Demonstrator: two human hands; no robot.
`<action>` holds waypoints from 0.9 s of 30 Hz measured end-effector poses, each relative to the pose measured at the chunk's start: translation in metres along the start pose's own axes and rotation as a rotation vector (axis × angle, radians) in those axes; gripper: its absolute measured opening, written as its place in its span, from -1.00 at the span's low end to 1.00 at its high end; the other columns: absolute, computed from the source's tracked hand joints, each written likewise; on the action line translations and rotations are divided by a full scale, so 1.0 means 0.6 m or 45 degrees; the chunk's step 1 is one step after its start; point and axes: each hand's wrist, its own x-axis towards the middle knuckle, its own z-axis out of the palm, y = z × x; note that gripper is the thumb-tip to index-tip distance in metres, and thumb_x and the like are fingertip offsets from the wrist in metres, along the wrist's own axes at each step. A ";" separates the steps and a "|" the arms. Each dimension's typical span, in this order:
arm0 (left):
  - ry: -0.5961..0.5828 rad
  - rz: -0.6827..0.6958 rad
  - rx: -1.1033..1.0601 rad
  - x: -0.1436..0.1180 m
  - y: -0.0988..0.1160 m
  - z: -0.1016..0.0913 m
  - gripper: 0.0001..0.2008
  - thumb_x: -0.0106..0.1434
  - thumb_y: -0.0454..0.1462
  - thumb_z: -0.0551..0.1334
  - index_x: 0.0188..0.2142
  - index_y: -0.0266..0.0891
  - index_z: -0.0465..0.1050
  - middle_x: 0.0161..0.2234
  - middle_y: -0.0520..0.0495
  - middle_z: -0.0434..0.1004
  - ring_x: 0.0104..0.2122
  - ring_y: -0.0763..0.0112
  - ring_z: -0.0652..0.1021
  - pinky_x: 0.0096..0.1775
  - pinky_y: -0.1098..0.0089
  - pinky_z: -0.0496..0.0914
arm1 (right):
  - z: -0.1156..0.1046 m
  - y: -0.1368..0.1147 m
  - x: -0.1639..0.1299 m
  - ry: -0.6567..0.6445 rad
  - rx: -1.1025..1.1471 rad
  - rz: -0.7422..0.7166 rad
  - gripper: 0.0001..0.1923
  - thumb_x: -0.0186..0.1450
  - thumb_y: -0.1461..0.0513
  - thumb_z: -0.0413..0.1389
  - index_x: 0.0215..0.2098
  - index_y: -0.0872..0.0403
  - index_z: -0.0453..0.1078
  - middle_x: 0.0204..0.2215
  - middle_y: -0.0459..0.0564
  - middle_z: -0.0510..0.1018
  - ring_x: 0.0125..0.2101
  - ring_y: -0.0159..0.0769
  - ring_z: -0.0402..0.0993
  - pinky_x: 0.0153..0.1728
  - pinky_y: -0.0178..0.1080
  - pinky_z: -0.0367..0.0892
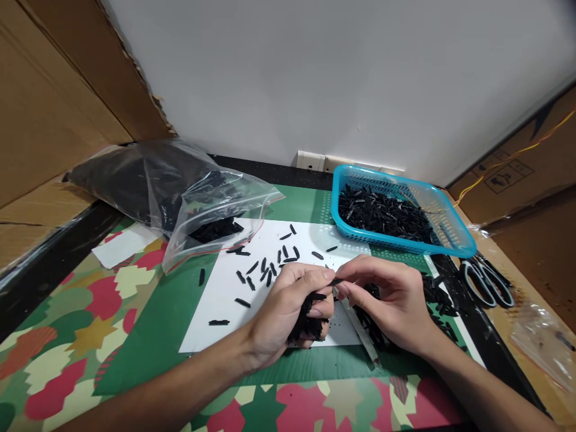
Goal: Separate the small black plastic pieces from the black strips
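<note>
My left hand (281,309) is closed around a bunch of small black strips (308,327). Between its thumb and forefinger it also pinches a single black strip (335,281). The fingertips of my right hand (391,294) are closed at the other end of that strip. Both hands are over a white sheet (202,330), where several loose black strips (270,270) lie scattered. Partly hidden under my right hand is a pile of black pieces (436,294). A narrow translucent strip (360,333) lies below the fingers.
A blue plastic basket (405,245) of black strips stands at the back right. At the left, a clear zip bag (166,180) holds more black pieces. Scissors (486,282) and a crumpled clear bag (542,342) lie at the right. Cardboard (54,90) and a wall (315,78) border the table.
</note>
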 end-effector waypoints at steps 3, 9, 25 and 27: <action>0.030 -0.031 -0.015 0.000 0.001 0.000 -0.62 0.36 -0.06 0.22 -0.47 -0.16 0.15 -0.64 0.20 0.11 -0.71 0.59 0.15 -0.73 0.61 0.00 | -0.002 0.000 -0.002 0.012 0.002 0.005 -0.93 0.40 0.28 0.29 -0.14 0.03 0.61 -0.31 -0.06 0.69 -0.41 -0.37 0.62 -0.39 -0.34 0.51; 0.076 -0.065 -0.020 0.000 0.001 -0.001 -0.64 0.34 -0.06 0.23 -0.46 -0.17 0.18 -0.63 0.20 0.12 -0.70 0.58 0.19 -0.73 0.62 0.05 | -0.003 -0.001 0.001 0.012 -0.018 -0.006 -0.94 0.40 0.27 0.31 -0.16 0.04 0.62 -0.34 -0.06 0.70 -0.42 -0.37 0.63 -0.40 -0.35 0.51; 0.120 -0.089 -0.009 0.001 0.003 0.000 -0.66 0.34 -0.03 0.24 -0.42 -0.14 0.21 -0.65 0.23 0.11 -0.72 0.58 0.17 -0.73 0.63 0.03 | -0.003 -0.001 0.004 -0.027 0.023 -0.005 -0.93 0.40 0.26 0.31 -0.15 0.06 0.63 -0.36 -0.04 0.70 -0.42 -0.36 0.62 -0.43 -0.34 0.48; 0.139 -0.092 -0.022 0.001 0.003 0.000 -0.67 0.34 -0.03 0.24 -0.41 -0.14 0.21 -0.65 0.23 0.11 -0.72 0.58 0.17 -0.73 0.64 0.04 | -0.005 -0.002 0.004 -0.019 -0.011 -0.039 -0.94 0.40 0.27 0.30 -0.15 0.06 0.62 -0.35 -0.04 0.70 -0.41 -0.35 0.62 -0.39 -0.32 0.50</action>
